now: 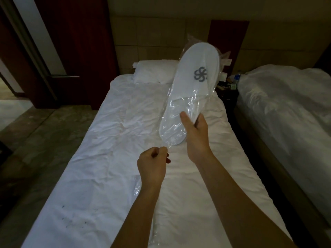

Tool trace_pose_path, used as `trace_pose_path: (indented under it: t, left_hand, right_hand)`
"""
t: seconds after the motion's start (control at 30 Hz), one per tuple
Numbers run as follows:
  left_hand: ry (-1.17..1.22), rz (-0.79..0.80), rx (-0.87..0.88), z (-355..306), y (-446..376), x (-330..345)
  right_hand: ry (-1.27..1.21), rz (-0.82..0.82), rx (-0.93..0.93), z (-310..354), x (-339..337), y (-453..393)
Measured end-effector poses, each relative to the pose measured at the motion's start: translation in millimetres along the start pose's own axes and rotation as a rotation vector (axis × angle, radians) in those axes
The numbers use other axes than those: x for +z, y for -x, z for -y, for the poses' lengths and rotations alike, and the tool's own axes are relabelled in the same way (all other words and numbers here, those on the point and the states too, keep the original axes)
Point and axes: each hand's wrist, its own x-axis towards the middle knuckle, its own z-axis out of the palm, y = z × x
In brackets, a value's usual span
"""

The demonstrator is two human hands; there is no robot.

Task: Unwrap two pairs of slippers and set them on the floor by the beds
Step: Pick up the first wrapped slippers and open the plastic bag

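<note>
A white slipper pair (195, 68) with a grey swirl logo sits inside a clear plastic wrapper (172, 120), held up over the bed (111, 158). My right hand (195, 133) grips the heel end of the wrapped slippers, thumb on top. Below and to the left, my left hand (154, 163) pinches the loose lower edge of the wrapper between closed fingers. A clear strip of plastic (138, 189) hangs down beside my left wrist. Only one wrapped pair is visible.
The bed has a crumpled white sheet and a pillow (154, 71) at its head. A second bed (286, 108) stands to the right, with a dark nightstand (227, 92) holding small items between them. Grey floor (41, 133) lies to the left.
</note>
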Motion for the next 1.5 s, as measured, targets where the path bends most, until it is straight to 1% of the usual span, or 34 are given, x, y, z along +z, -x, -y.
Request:
trace_pose_path:
  t: [0.13,0.3,0.43,0.5,0.57,0.63,0.7,0.77,0.8,0.87,0.97,1.03,1.1,1.2,1.3,1.4,1.47,1.5]
  left_hand:
    - [0.112,0.029,-0.013,8.9,5.9,-0.8]
    - [0.279,0.08,-0.071,16.5,4.5,-1.4]
    - [0.355,0.221,-0.106,24.4,5.5,-6.4]
    - [0.376,0.248,-0.134,27.5,3.2,-11.0]
    - [0.416,0.18,-0.211,31.1,-2.8,-16.5]
    - [0.391,0.05,-0.247,33.5,-14.8,-20.5]
    - [0.343,-0.055,-0.23,25.5,-33.4,-23.9]
    - [0.362,-0.07,-0.177,2.9,-55.6,-28.2]
    - [0.372,-0.041,-0.146,-12.7,-66.6,-31.0]
    - [0.338,0.087,-0.087,-46.8,-83.7,-35.4]
    - [0.151,0.328,-0.022,-91.0,-90.0,-32.1]
    - [0.026,0.447,0.028,-107.7,-85.2,-24.6]
    - [-0.007,0.503,0.049,-111.3,-79.7,-16.3]
    - [0.053,0.531,0.026,-99.8,-76.0,-7.6]
    - [0.147,0.486,0.04,-87.2,-74.3,-2.3]
    - [0.238,0.438,0.036,-81.6,-74.1,3.5]
    - [0.247,0.399,0.051,-80.7,-77.9,5.1]
    - [0.252,0.375,0.056,-80.7,-81.2,4.4]
  right_hand:
    - [0.029,-0.045,0.008,12.4,-1.3,-10.5]
    - [-0.052,-0.051,0.062,19.7,-2.0,-15.0]
    - [-0.088,-0.076,0.118,23.5,-4.7,-15.5]
    - [-0.093,-0.094,0.127,24.1,-6.0,-15.6]
    - [-0.092,-0.106,0.138,25.7,-6.7,-16.3]
    - [-0.075,-0.092,0.149,27.8,-7.3,-17.8]
    - [-0.055,-0.068,0.165,31.3,-7.3,-19.3]
    - [-0.033,-0.033,0.166,34.3,-7.8,-20.5]
    - [-0.016,-0.01,0.165,35.3,-8.0,-20.7]
    - [0.005,0.042,0.161,36.9,-8.2,-20.6]
    - [-0.002,0.104,0.173,37.7,-6.4,-19.2]
    - [0.013,0.152,0.177,36.8,-5.2,-18.0]
    - [0.022,0.21,0.174,35.1,-4.9,-17.1]
    - [0.025,0.246,0.167,32.3,-7.7,-16.8]
    - [0.052,0.22,0.176,28.8,-10.8,-14.9]
    - [0.12,0.147,0.188,30.4,-9.0,-13.1]
    - [0.257,0.039,0.156,33.8,-8.7,-10.9]
    - [0.366,-0.054,0.101,34.6,-10.7,-7.7]
